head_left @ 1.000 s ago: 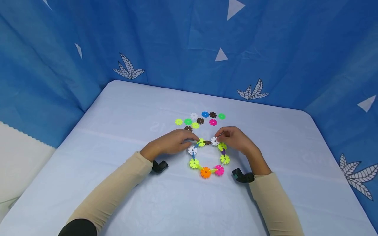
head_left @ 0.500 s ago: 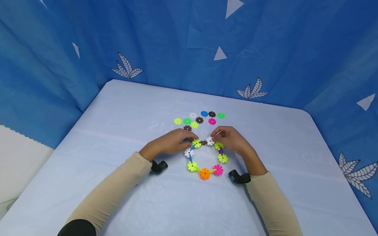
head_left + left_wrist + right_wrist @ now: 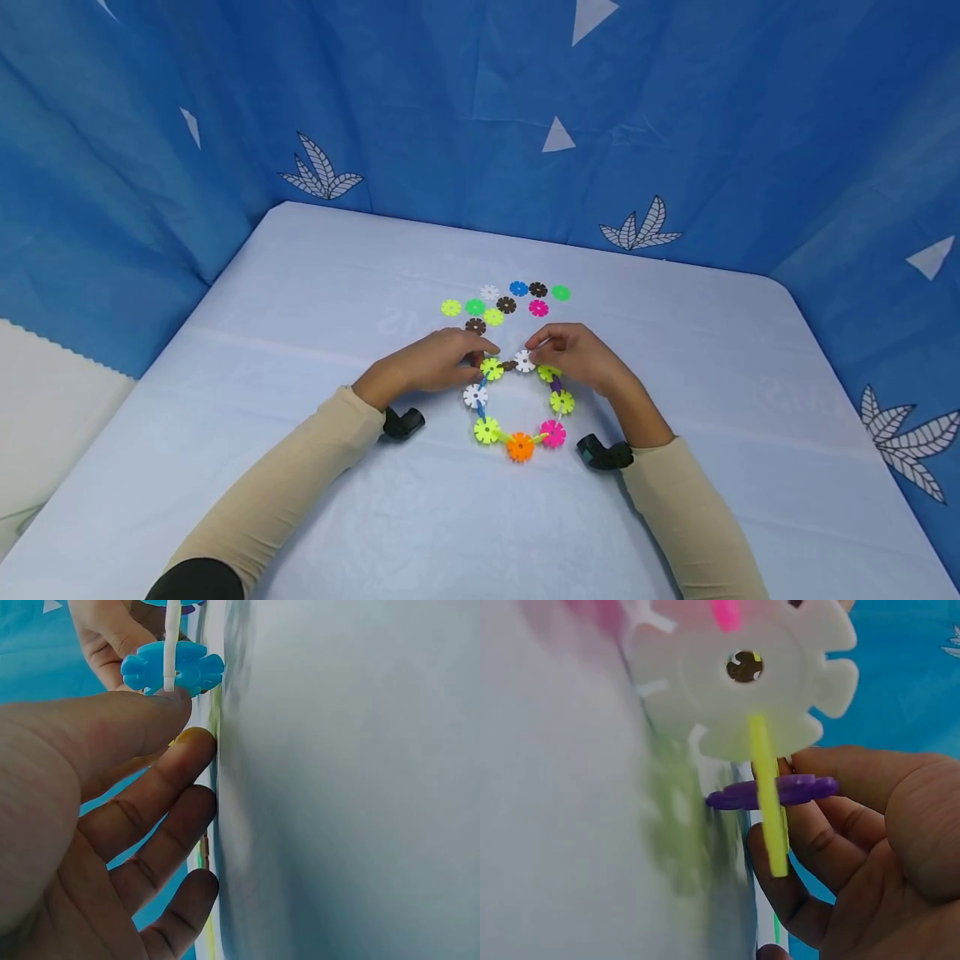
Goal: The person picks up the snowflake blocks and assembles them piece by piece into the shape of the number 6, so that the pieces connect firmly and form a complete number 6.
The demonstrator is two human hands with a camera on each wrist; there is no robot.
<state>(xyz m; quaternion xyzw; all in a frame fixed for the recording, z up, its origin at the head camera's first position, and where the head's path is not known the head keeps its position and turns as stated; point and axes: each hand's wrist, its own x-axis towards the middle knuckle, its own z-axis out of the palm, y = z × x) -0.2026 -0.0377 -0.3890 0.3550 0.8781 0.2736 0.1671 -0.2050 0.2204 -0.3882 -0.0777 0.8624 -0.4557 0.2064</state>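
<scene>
A ring of slotted plastic discs [image 3: 520,447] lies in front of me in the head view, its pieces joined edge to edge. At its far left, my left hand [image 3: 437,360] pinches a yellow-green disc [image 3: 491,369] between thumb and forefinger. A blue disc [image 3: 172,667] stands just beyond that thumb in the left wrist view. My right hand [image 3: 581,354] pinches a white disc [image 3: 524,361] at the far right, with a brown disc [image 3: 509,366] between the two held pieces. In the right wrist view, a purple disc [image 3: 802,789] crosses a yellow one [image 3: 769,817] near my fingers.
Several loose discs lie beyond the hands, among them a pink disc [image 3: 538,308], a blue disc [image 3: 519,288] and a green disc [image 3: 561,292]. Black wrist cameras [image 3: 606,452] sit beneath both wrists. A blue curtain [image 3: 450,108] hangs behind the white table [image 3: 337,275].
My right hand has moved left with the white disc, and the ring's far side has shifted left with it. My left hand stays almost in place. The loose discs lie as before.
</scene>
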